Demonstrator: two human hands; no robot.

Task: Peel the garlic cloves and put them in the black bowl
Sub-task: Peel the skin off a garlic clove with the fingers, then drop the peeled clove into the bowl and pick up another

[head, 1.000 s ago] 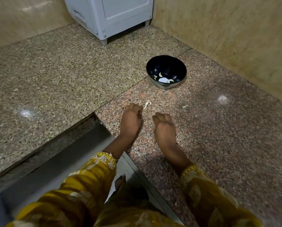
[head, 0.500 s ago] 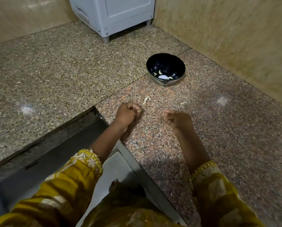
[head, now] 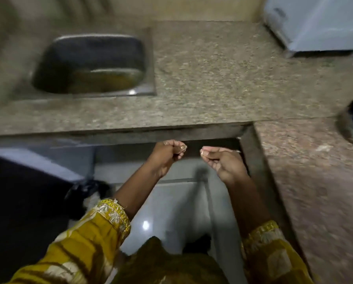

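Head view, blurred by motion. Your left hand (head: 167, 155) and right hand (head: 225, 163) were raised side by side, near each other but apart. They were in front of the inner corner of the L-shaped speckled brown granite counter (head: 212, 78), above the pale grey tiled floor (head: 171, 201).

The grip of your left hand was closed, with the fingers curled in and the fingertips pinching a small tan bit of garlic (head: 182, 148). The grip of your right hand was closed too, its curled fingers pinching a small pale bit of garlic (head: 202, 151). Both bits were too small and blurred to tell clove from skin. I cannot tell which way either pointed or how its long axis lay. The two pinches faced each other.

The round black bowl (head: 343, 128) stood on the right arm of the counter, well apart from your hands and cut by the frame's right edge. Its inside was dark and blurred, so I cannot tell what lay in it. A pale scrap of garlic skin (head: 323, 148) lay on the counter near the bowl, on your side of it.

To the left, a rectangular stainless steel sink (head: 150, 64) was set into the counter, with a yellowish sheen at the bottom of its basin. A light grey boxy appliance (head: 319, 23) stood on the counter at the far right. Mustard-yellow sleeves with embroidered cuffs (head: 110, 220) covered your forearms.
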